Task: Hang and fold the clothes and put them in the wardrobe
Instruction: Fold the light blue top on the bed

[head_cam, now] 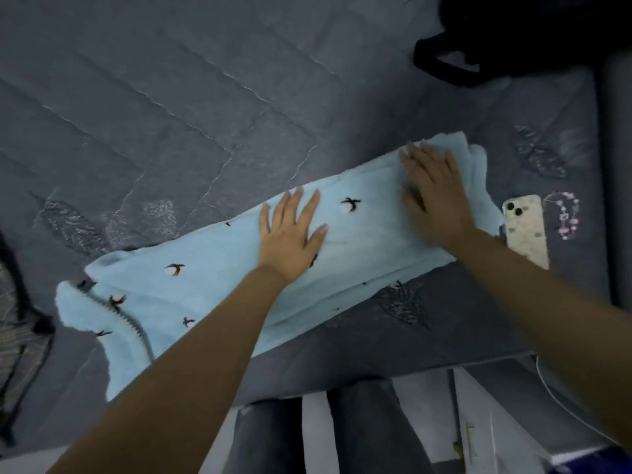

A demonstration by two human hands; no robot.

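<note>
**A:** so where's the top (212,289) at? Light blue fleece with little dark birds on it, folded into a long strip and lying diagonally across the grey quilt (154,114) on the bed, near the bed's front edge. Zipper end sits at the lower left, the other end points up toward the right.

**B:** yep, and both hands are flat on it. Left hand (290,230) is around the middle of the strip, fingers straight and spread, palm down, not gripping anything. Right hand (434,196) is up at the far right end, also palm down with fingers stretched out, pressing the fabric. It's a bit blurry though.

**A:** what else is lying around?

**B:** a phone (526,230) face down just beside the top's right end, 2 camera lenses showing, looks like it touches the fabric edge but I can't tell for sure. A beaded charm (566,215) right next to it. Black bag (513,35) at the top right corner, and some dark striped clothes (20,336) on the left edge.
</note>
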